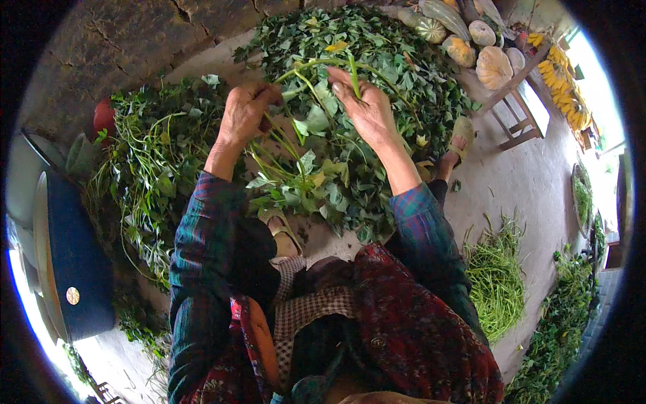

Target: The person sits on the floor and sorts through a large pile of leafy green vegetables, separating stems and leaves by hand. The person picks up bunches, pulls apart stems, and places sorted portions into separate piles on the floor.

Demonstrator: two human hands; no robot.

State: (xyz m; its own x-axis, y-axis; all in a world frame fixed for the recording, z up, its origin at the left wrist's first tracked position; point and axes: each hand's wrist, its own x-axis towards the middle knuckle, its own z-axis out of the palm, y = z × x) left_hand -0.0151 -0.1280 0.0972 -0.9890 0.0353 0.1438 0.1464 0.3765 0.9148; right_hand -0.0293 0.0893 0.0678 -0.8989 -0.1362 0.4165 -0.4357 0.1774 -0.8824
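A green leafy vine [323,62] arches between the two hands, over a broad heap of cut leafy vines [404,76] on the floor. My left hand [247,108] has its fingers closed on the vine's stem at the heap's near left. My right hand [364,98] is to the right, with a short green stalk [353,76] upright between thumb and fingers; some fingertips are blurred. Leafy stems [287,171] hang and spread below the hands, above the sandalled feet. Which stems are joined to the held vine, I cannot tell.
Another vine heap [161,141] lies left, beside a large blue tub [75,262]. Stripped green stalks [494,288] are piled at right, near more greenery [560,313]. Pumpkins [493,68], a wooden stool [525,113] and yellow bananas [562,91] stand at upper right.
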